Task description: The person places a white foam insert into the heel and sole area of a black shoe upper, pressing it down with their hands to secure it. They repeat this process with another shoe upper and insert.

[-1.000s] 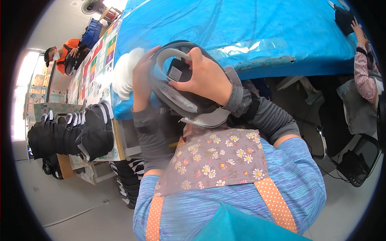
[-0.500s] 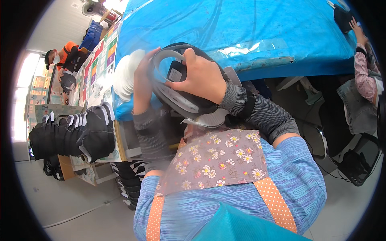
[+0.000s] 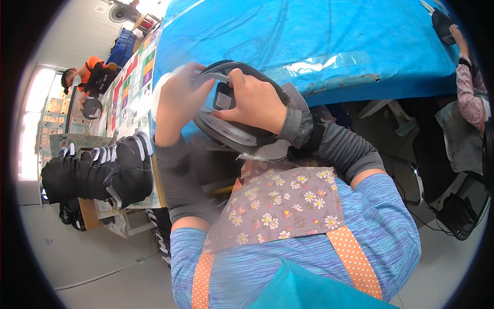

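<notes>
A black cap (image 3: 263, 136) is held upturned in front of my chest, at the table's near edge. A pale, curved plastic strip (image 3: 220, 76) runs round inside its far left rim, and a dark patch with a white label (image 3: 223, 100) shows within. My left hand (image 3: 177, 103), slightly blurred, closes on the cap's left rim, its thumb near the strip. Across the opening reaches my right hand (image 3: 257, 101), gripping the cap, with fingers at the strip and thumb inside. Whitish translucent plastic (image 3: 275, 150) juts out under the cap. Behind my left hand, a stack of white pieces (image 3: 158, 92) is mostly hidden.
The blue-covered table (image 3: 329, 31) spreads ahead. Nested black caps with pale inserts (image 3: 128, 172) stand on a side table at left. At far left a person in orange (image 3: 92, 64) handles a dark cap; at right another person's hand (image 3: 458, 37) touches a black item.
My left hand has shifted left and turned, its thumb now bent over the cap's rim. The pale strip's ring is less visible, and the white stack is more covered.
</notes>
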{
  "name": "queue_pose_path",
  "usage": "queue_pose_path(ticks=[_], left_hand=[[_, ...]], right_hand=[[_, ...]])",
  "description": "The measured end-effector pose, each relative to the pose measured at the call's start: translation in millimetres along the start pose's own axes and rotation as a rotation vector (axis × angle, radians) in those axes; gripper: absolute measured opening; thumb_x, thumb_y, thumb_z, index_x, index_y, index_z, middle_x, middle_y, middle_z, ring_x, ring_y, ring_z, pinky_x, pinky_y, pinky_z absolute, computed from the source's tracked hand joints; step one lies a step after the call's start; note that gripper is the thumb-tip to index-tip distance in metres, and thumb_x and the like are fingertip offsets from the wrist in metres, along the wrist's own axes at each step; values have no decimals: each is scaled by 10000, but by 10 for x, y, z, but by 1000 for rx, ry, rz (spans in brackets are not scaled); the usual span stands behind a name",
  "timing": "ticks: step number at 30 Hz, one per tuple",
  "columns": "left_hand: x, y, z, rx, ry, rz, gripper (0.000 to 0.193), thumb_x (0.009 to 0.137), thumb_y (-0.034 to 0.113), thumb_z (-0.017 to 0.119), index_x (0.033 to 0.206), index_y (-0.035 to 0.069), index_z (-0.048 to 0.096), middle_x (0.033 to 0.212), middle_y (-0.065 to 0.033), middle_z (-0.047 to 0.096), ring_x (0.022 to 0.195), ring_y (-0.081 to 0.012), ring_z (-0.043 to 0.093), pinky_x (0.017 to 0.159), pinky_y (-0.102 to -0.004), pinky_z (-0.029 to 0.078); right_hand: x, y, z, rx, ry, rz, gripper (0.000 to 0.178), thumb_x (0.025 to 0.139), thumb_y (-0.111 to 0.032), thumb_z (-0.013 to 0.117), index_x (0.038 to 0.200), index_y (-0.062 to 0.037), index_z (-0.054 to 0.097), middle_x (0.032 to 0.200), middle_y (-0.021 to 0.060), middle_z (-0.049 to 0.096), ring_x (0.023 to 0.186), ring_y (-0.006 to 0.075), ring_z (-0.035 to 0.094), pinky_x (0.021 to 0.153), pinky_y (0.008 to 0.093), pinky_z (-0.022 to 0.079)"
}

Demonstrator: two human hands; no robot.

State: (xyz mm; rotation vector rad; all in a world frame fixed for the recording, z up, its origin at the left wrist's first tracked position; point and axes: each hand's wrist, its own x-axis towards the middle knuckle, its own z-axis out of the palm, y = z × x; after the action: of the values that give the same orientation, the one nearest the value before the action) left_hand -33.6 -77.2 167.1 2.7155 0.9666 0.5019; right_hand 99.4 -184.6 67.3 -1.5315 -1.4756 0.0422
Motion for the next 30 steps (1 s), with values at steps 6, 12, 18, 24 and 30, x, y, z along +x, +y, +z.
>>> queue_pose_path(ticks=[6, 12, 18, 24, 30], left_hand=[[71, -17, 2, 96, 3, 27, 302, 863, 286, 707, 1014, 24, 703, 779, -145, 689, 670, -252, 656, 635, -337, 490], [125, 3, 46, 221, -12, 72, 266, 893, 269, 682, 946, 8, 694, 704, -166, 628, 603, -301, 603, 581, -372, 448], [135, 3, 104, 193, 19, 1, 303, 893, 299, 675, 907, -4, 689, 675, -178, 602, 563, -298, 566, 552, -379, 428], [179, 104, 127, 182, 22, -56, 350, 884, 324, 677, 896, -26, 690, 654, -177, 604, 561, -288, 577, 551, -378, 431], [242, 42, -122, 231, -284, 248, 504, 839, 273, 722, 1221, -43, 630, 911, -203, 706, 729, -265, 691, 704, -363, 526]], right_hand=[[35, 13, 27, 36, -43, -14, 746, 709, -533, 817, 1047, 10, 433, 894, 182, 645, 841, 341, 677, 646, 411, 567], [44, 80, 65, 66, -14, 6, 749, 675, -510, 846, 1064, -24, 430, 913, 131, 651, 824, 326, 674, 640, 426, 548], [8, 93, 42, 163, -19, 28, 855, 674, -506, 852, 1161, 36, 405, 1025, 217, 616, 958, 372, 648, 767, 427, 552], [-53, 120, 60, 208, 69, 43, 1006, 678, -484, 859, 1306, 104, 336, 1099, 277, 590, 1048, 402, 617, 876, 425, 529], [-21, 94, 82, 208, 25, 85, 953, 688, -459, 844, 1303, 87, 362, 1076, 240, 614, 1031, 379, 629, 881, 417, 523]])
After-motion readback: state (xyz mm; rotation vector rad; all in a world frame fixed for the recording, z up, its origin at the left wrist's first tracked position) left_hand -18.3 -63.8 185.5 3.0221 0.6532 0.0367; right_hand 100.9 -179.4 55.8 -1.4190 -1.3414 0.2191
